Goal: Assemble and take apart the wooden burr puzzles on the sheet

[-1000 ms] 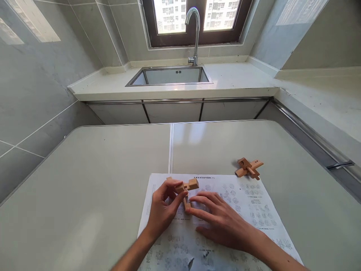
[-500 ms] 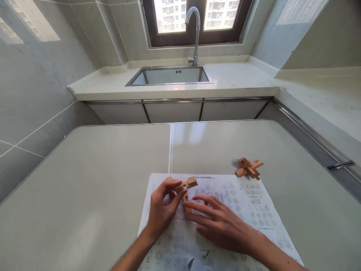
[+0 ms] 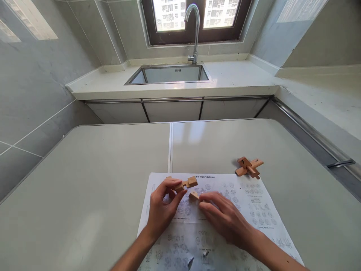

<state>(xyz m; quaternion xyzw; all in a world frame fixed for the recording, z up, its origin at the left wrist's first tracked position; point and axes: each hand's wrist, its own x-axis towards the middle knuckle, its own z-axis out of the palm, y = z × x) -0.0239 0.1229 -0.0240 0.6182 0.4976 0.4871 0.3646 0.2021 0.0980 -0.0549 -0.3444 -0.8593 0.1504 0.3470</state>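
Small notched wooden pieces [image 3: 192,181] are pinched between the thumb and fingers of my left hand [image 3: 165,207], above the upper part of a printed sheet [image 3: 180,235]. Just to the right, my right hand [image 3: 225,216] has its fingers curled together around the end of another wooden piece [image 3: 193,195], whose left end sticks out toward my left hand. The part inside the right fingers is hidden. A crossed assembly of wooden pieces [image 3: 248,168] with dark numbers lies at the sheet's top right corner.
The sheet rests on a large pale table [image 3: 113,158] with a seam down its middle and has small tears near its lower part. Beyond the table are a counter [image 3: 239,75], a sink [image 3: 172,75], a faucet [image 3: 196,34] and a window.
The wooden piece that hung below my left hand's pieces is now apart from them, in my right hand. My right fingers have closed and moved slightly right. My left hand has stayed in place.
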